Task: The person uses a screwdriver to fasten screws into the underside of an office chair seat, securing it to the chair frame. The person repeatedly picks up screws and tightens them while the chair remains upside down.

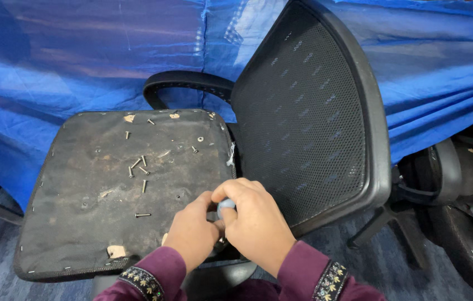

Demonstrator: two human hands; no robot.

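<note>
Your right hand (256, 223) is clenched around a small pale blue tool handle (226, 207), and only the rounded top of that handle shows between your thumb and fingers. Your left hand (194, 234) presses in against it from the left, fingers curled at the lower part of the tool, though I cannot tell whether it grips the tool itself or only steadies it.

Take the upturned seat base (97, 223) as your landmark: the tool sits just off its near right corner, in the narrow gap between that corner and the lower edge of the mesh backrest (303, 117). The handle's long axis looks roughly upright, pointing down into the gap; what its tip meets is hidden under your hands.

Both hands are on the spot, the right one on top and carrying the grip.

Loose screws (139, 164) lie scattered on the seat base, up and to the left of your hands, well apart from them. The nearest single screw (142, 215) lies left of your left hand.
</note>
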